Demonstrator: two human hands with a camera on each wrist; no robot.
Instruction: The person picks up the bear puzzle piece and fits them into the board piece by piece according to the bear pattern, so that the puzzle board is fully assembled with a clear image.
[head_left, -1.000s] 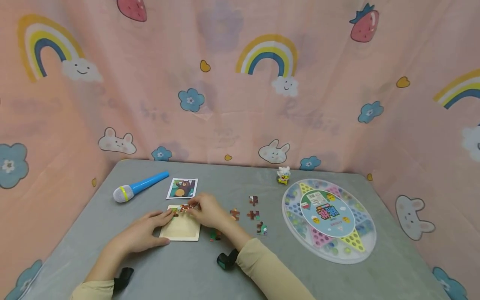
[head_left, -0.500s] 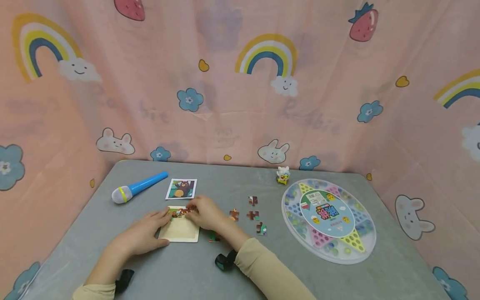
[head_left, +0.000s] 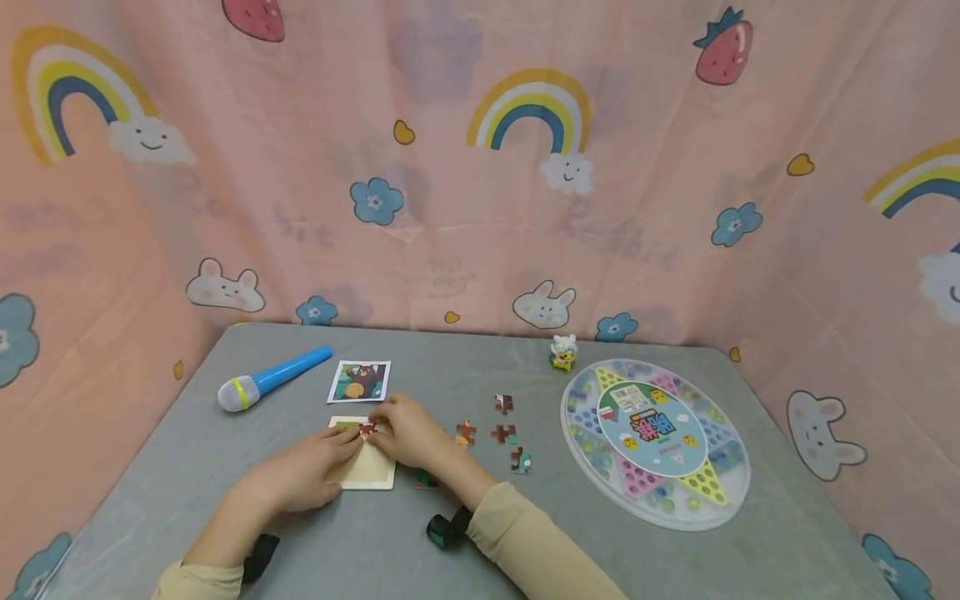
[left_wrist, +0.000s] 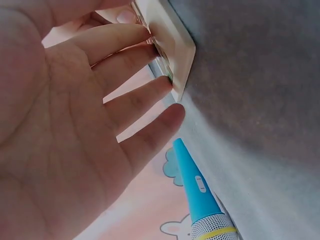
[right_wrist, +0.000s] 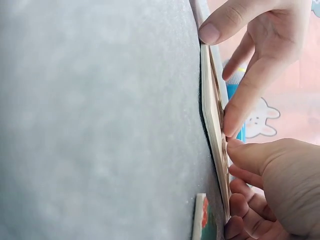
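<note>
- One tray [head_left: 367, 473] lies left on the table [head_left: 352, 567], central to the work.
- Left hand [head_left: 303, 477]: fingers extended over its left side, seemingly steadying it.
- Right hand [head_left: 408, 431]: fingers bent at its far right, perhaps aligning fitted pieces [head_left: 367, 428]; I cannot tell whether they pinch one.
- Card [head_left: 358, 381] just beyond, probably for reference.
- Loose pieces [head_left: 504, 433] right, likely kept within reach.

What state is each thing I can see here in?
Puzzle tray: partly filled, near part bare
Loose puzzle pieces: outside the tray
Picture card: flat, picture up
Toy microphone: lying down
Figurine: standing upright
Round game board: lying flat
Left hand: fingers extended, touching tray
Right hand: fingers bent, at tray
</note>
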